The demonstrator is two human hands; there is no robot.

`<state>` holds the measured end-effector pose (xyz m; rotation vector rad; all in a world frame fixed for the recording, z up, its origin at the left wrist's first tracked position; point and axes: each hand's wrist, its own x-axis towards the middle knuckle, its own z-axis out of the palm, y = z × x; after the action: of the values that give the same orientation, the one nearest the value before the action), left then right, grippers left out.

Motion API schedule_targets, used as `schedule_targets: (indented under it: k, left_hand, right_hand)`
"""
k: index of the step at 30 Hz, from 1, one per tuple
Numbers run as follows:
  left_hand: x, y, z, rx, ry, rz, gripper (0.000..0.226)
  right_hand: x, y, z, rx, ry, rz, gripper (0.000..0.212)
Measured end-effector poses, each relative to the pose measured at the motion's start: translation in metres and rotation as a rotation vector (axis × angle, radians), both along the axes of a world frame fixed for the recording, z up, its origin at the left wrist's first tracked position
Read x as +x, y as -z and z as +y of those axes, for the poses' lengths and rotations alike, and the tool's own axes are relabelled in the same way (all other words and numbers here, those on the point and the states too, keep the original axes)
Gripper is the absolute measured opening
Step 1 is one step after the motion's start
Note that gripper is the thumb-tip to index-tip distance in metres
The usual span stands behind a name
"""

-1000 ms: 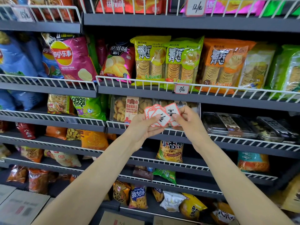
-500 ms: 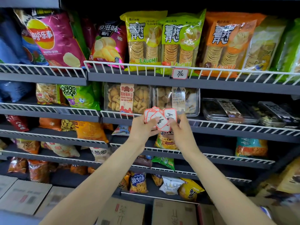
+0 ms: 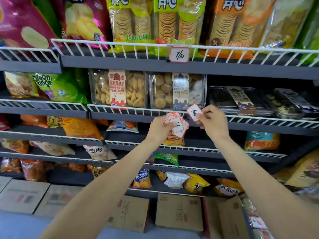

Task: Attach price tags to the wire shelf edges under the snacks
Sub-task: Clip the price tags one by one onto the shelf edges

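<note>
My left hand (image 3: 159, 127) grips a fanned stack of price tags (image 3: 177, 125), white with red borders, in front of the white wire shelf edge (image 3: 131, 109) under two clear boxes of cookies (image 3: 119, 88). My right hand (image 3: 213, 122) pinches a single price tag (image 3: 193, 112) between thumb and fingers, held up against that wire edge below the right cookie box (image 3: 177, 91). One tag marked 7 (image 3: 179, 54) hangs on the wire edge of the shelf above, under the stacked-crisp bags.
Dark shelves with white wire fronts run left and right, filled with snack bags. Flat black snack trays (image 3: 241, 100) lie right of the cookie boxes. Cardboard boxes (image 3: 179, 213) stand on the floor below the lowest shelf.
My right hand has pulled one tag away from the stack and moved it right and up to the wire edge. The view has dropped and come closer to the shelves.
</note>
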<state>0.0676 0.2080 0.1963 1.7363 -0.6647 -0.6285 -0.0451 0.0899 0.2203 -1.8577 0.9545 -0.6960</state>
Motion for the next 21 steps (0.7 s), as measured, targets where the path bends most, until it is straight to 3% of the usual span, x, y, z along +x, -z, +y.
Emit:
schedule_targets:
  k: [5, 15, 21]
  left_hand:
    - [0.002, 0.016, -0.028, 0.126, 0.044, -0.161, 0.015]
    - [0.008, 0.046, -0.042, 0.075, -0.022, -0.016, 0.009]
    - [0.001, 0.04, -0.053, 0.082, 0.085, 0.006, 0.024]
  right_hand:
    - [-0.003, 0.009, -0.031, -0.113, 0.008, 0.101, 0.007]
    - [0.003, 0.025, -0.054, -0.097, 0.017, 0.108, 0.012]
    - [0.002, 0.025, -0.059, -0.253, -0.031, 0.162, 0.011]
